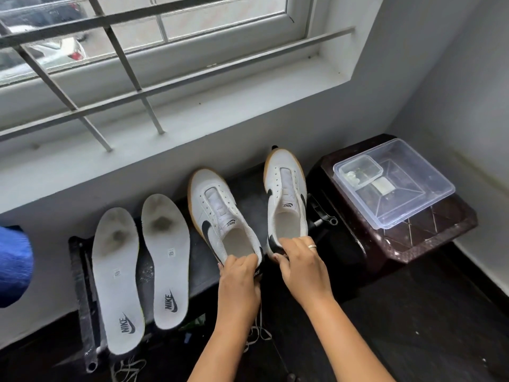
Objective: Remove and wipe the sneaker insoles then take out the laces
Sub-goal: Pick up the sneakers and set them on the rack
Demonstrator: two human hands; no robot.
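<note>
Both sneakers stand unlaced on the dark table, toes pointing far. The left hand grips the heel of the left sneaker, fingers clamped over its collar. The right hand grips the heel of the right sneaker in the same way. Two insoles lie side by side to the left. Loose laces lie on the near floor.

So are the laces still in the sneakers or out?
Out. Both the left sneaker and the right sneaker show bare eyelets and uncovered tongues, and loose laces lie on the floor below.
</note>
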